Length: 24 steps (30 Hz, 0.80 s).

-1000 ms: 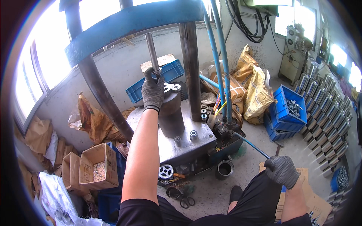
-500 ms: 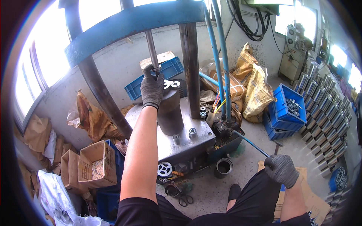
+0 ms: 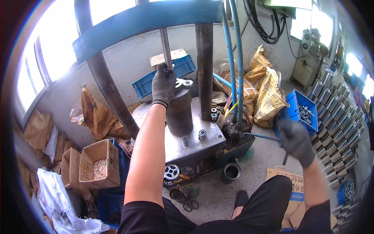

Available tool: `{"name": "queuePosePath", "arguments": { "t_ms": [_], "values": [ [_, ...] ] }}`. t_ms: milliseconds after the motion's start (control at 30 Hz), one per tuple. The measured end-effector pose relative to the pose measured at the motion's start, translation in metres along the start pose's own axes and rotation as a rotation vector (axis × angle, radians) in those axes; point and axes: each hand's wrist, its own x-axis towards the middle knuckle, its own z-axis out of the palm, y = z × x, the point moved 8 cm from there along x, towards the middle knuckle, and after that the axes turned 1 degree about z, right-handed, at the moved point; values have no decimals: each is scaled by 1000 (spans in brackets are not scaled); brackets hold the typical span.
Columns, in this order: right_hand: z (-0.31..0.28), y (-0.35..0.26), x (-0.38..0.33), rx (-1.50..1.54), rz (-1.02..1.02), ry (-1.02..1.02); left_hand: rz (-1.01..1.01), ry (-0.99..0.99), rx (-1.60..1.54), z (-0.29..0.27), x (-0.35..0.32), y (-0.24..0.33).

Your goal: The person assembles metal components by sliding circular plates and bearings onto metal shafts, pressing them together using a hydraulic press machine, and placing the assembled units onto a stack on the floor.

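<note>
Grip check: clenching slim blue metal lever [image 3: 261, 136] with right hand [image 3: 298, 141], long axis running leftward from it; left hand [image 3: 163, 84] curled at foot of round steel rod [image 3: 166, 46], hold unclear.

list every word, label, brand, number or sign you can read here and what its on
I don't copy out printed wording, but this is where it stands:
Flattened cardboard on the floor: large dark characters and a blue printed band.
Open carton at left: dark print on its side, too small to read.
Carton behind the blue crate: faint marks, too small to read.
</note>
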Motion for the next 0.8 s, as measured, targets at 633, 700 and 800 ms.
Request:
{"name": "queuePosePath", "arguments": {
  "t_ms": [633,700,800],
  "values": [
    [42,-12,-109,127,208,-706,-197,-175,-580,23,13,-22],
    [47,-17,-126,107,171,-702,-220,-189,-669,26,12,-26],
    [41,-18,-128,79,174,-644,-219,-101,-679,26,12,-20]
  ]
}}
